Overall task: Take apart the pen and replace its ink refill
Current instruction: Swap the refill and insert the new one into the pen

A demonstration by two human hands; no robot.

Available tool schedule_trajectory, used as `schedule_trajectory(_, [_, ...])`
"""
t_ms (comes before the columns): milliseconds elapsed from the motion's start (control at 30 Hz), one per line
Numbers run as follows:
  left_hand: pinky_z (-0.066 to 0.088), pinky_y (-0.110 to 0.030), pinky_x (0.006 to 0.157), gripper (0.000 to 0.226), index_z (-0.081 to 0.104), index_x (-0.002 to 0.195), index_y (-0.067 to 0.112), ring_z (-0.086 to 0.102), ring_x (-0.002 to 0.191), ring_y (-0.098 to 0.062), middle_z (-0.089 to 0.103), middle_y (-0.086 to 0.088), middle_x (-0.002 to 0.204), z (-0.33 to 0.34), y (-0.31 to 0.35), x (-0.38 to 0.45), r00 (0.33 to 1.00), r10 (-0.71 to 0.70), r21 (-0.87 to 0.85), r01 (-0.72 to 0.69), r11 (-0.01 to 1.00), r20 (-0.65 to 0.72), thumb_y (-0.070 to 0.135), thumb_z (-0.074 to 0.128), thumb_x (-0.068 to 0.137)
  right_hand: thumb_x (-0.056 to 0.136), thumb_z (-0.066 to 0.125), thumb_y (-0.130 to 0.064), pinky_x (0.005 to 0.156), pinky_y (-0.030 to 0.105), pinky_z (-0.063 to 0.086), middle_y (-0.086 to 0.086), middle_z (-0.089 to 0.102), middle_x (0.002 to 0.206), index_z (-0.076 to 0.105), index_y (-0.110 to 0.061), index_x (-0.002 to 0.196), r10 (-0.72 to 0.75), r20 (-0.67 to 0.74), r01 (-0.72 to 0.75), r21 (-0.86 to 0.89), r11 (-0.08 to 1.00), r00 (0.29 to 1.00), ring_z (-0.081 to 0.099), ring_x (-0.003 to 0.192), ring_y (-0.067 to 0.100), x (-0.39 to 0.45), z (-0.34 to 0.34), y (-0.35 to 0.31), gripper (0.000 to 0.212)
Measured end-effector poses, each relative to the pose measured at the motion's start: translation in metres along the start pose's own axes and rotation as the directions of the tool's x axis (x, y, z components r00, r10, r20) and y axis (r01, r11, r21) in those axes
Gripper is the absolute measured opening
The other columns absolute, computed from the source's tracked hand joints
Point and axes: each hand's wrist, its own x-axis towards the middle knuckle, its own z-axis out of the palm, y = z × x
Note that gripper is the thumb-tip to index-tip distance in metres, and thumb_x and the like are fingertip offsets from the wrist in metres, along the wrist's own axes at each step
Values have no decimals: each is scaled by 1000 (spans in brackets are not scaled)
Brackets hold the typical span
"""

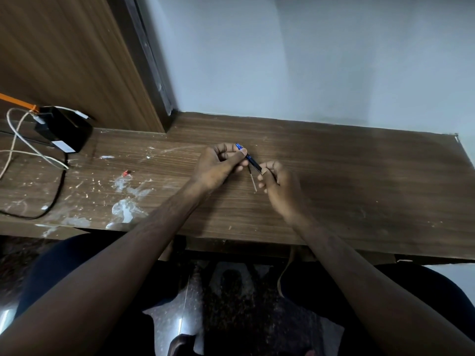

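Observation:
A dark blue pen [251,160] is held slanted just above the middle of the wooden desk [359,181]. My left hand [218,167] grips its upper, blue end between thumb and fingers. My right hand [279,186] pinches the lower tip end of the pen with thumb and forefinger. A thin ink refill [253,181] lies on the desk right below the pen, between my two hands. Whether the pen's parts are joined or apart is hidden by my fingers.
A black box [64,129] with white and black cables [30,155] sits at the desk's far left. White paint smears [126,209] and a small red bit [126,172] mark the left part. A wall stands behind, a wooden panel at left.

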Motion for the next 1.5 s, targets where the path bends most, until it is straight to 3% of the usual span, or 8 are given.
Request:
schedule_trajectory(167, [57,-11,63,25,75,114,0,73,69,-1,81,-1,80,2,-1,-1,1000,12,-28,-12,1000,18,20,76,99,100,72,-23,63,27,53,11,79,83,67,-14,111,43,9,-44,137,990,999,69,65,24,-1,3,-5,14])
schedule_trajectory(333, [60,-14,68,24,75,114,-2,72,73,-3,79,-5,84,2,-1,-3,999,17,-18,-16,1000,29,16,75,99,110,56,-25,55,7,42,-5,69,70,74,-3,100,46,-40,-42,97,994,998,60,55,-10,1,1,0,30])
schedule_trajectory(800, [46,-6,49,25,74,116,-6,68,56,3,75,-3,79,3,1,-4,1000,10,10,-10,1000,15,14,74,100,104,67,-22,60,12,48,17,76,79,70,-6,103,44,-34,-37,168,985,998,66,65,8,2,4,-7,17])
schedule_trajectory(900, [48,-7,52,22,75,113,-5,68,57,2,76,3,73,3,1,-3,1000,9,22,-10,1000,29,13,74,100,110,56,-26,63,22,47,-1,69,69,73,0,94,61,-27,-56,155,986,998,59,58,-3,4,3,-4,35])
schedule_trajectory(1067, [47,-7,51,24,74,114,-7,68,56,2,77,6,70,4,2,-4,999,8,27,-9,1000,35,13,73,100,99,74,-26,63,29,55,9,80,83,71,-10,105,48,-27,-44,146,988,998,72,66,23,1,5,-7,17])
schedule_trajectory(1233, [45,-6,49,26,73,116,-10,66,55,2,76,6,68,5,4,-6,999,18,34,-19,999,37,11,72,101,110,55,-31,59,22,49,-3,69,69,77,-11,98,53,6,-54,125,991,999,60,58,3,2,4,-5,33])
schedule_trajectory(1367, [45,-6,49,26,72,115,-12,65,53,2,74,1,70,5,4,-6,999,23,24,-24,999,34,10,72,101,105,65,-29,65,37,56,7,77,80,72,-9,107,60,-1,-59,134,989,998,68,63,25,2,4,-8,22])
schedule_trajectory(1500, [52,-13,60,15,76,108,-1,65,63,-4,73,-10,79,4,3,-6,997,47,30,-49,998,67,12,73,100,112,51,-30,57,19,49,6,71,76,76,-3,102,83,17,-84,151,985,996,58,56,6,4,3,-6,38])
